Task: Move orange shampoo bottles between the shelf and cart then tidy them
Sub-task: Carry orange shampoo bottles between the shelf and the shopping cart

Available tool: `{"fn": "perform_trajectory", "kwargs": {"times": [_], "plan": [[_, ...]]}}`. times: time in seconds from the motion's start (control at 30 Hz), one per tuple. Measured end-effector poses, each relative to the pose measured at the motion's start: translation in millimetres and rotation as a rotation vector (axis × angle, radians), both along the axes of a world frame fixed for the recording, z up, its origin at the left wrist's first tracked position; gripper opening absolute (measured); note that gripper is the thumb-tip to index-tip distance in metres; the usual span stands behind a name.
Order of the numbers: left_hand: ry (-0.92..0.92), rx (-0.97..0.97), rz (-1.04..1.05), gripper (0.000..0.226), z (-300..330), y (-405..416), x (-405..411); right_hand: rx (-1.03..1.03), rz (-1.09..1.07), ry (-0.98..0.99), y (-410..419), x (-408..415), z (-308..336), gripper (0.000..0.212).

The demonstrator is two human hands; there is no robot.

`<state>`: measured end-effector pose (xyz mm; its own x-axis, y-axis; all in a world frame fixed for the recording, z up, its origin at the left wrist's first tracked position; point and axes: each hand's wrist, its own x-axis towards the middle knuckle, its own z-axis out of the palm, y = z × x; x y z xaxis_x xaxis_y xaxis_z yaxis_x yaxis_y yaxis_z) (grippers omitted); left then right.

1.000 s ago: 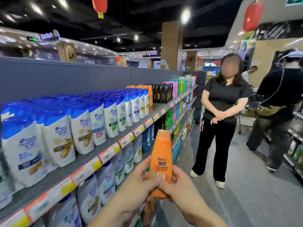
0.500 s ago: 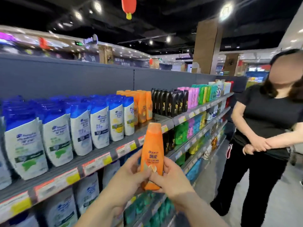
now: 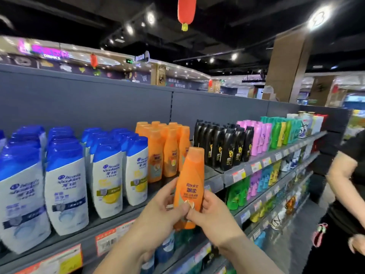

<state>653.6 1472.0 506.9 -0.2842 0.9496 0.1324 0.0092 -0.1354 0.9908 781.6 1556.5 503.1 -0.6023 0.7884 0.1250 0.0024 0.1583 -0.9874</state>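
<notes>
An orange shampoo bottle (image 3: pixel 191 178) stands upright, cap up, held in both hands just in front of the top shelf (image 3: pixel 214 179). My left hand (image 3: pixel 160 208) grips its left side and my right hand (image 3: pixel 212 212) its right side, thumbs meeting on the label. Behind it, several matching orange bottles (image 3: pixel 165 149) stand grouped on the shelf between blue-capped white bottles and black bottles. A bare patch of shelf lies to the right of the orange group. No cart is in view.
White bottles with blue caps (image 3: pixel 65 186) fill the shelf's left part; black bottles (image 3: pixel 223 147), pink and green ones run to the right. Lower shelves hold more bottles. A person in black (image 3: pixel 343 194) stands close at the right in the aisle.
The view has moved closer to the shelf and turned left. The held bottle has come nearer the orange group, with both hands keeping their grip.
</notes>
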Motion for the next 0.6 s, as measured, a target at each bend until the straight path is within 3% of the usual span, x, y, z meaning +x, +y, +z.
{"fn": "perform_trajectory", "kwargs": {"times": [0.13,0.33,0.47,0.6], "plan": [[-0.015,0.045,0.047,0.056,7.1,53.1,-9.1,0.058,0.026,0.012,58.7,-12.5,18.9,0.033],[-0.004,0.016,0.179,0.081,-2.7,78.6,-29.8,0.159,0.168,-0.019,114.2,-71.9,24.6,0.039],[0.022,-0.046,0.322,0.063,-9.7,84.5,-40.2,0.209,0.319,-0.11,135.4,-102.9,14.3,0.038],[-0.034,-0.139,0.479,0.062,-9.4,86.6,-41.7,0.248,0.433,-0.201,149.6,-114.2,6.4,0.044]]}}
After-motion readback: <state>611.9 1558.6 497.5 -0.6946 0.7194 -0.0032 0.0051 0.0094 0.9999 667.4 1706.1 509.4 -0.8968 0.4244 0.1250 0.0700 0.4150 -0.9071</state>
